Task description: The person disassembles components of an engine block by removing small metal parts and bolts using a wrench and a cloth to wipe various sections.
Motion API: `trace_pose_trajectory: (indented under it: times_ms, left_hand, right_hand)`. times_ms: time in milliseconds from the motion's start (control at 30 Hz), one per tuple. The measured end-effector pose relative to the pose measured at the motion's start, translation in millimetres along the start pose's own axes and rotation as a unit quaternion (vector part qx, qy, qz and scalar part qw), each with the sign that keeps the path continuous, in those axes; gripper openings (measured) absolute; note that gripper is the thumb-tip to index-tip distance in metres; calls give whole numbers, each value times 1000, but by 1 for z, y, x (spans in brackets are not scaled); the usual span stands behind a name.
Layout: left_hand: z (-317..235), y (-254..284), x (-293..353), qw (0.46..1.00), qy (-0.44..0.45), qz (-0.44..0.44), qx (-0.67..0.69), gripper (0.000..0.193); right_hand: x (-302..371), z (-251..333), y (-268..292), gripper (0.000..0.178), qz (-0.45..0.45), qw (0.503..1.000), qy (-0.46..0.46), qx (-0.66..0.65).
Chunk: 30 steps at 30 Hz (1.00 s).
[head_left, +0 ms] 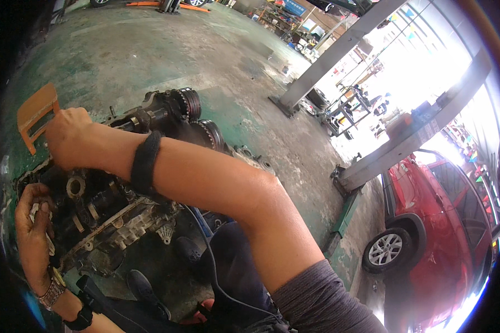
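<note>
The right forearm (205,173) hides part of the engine (116,233) beneath it.

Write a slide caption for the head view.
Left hand beside a grimy engine block, right hand reaching over it, with a red car standing off to the right.

Left fingers (33,190) curl at a greasy engine (122,228).

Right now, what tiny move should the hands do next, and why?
Maybe the left hand could gently wipe the engine beside it. That hand seems to hold a pale crumpled piece, perhaps a cloth, and the metal nearby looks dark and grimy.
</note>
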<state>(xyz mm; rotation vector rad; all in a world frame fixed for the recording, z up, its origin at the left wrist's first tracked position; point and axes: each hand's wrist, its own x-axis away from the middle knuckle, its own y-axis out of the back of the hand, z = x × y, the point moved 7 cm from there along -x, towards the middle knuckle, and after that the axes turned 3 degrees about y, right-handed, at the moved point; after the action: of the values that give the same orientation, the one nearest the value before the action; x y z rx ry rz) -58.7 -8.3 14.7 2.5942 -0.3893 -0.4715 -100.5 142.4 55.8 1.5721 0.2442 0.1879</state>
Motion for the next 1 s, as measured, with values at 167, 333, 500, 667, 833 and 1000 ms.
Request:
trace_pose_trajectory:
  times_ms: [167, 333, 500, 667, 833, 1000]
  left_hand:
    - [7, -4, -2, 999, 23, 19, -27, 37]
    - [15, -1, -2, 999, -8, -34, -18, 39]
    - [11, -1, -1, 998, 47, 27, -11, 42]
    - [9, -3, -3, 999, 28, 0, -16, 44]
    - [21, -1, -3, 999, -4, -30, -42, 45]
    - [18, 3, 0, 998, 29, -25, -43, 46]
  right_hand:
    - [-2, 7, -8, 18, 5, 998, 49, 46]
    - [-2, 17, -2, 17, -7, 992, 99, 72]
    - [1, 8, 2, 23, -11, 999, 41, 10]
    - [1, -3, -3, 24, -18, 999, 31, 8]
    - [-8, 9, -11, 21, -8, 996, 69, 52]
    - [0, 7, 1, 16, -20, 999, 40, 6]
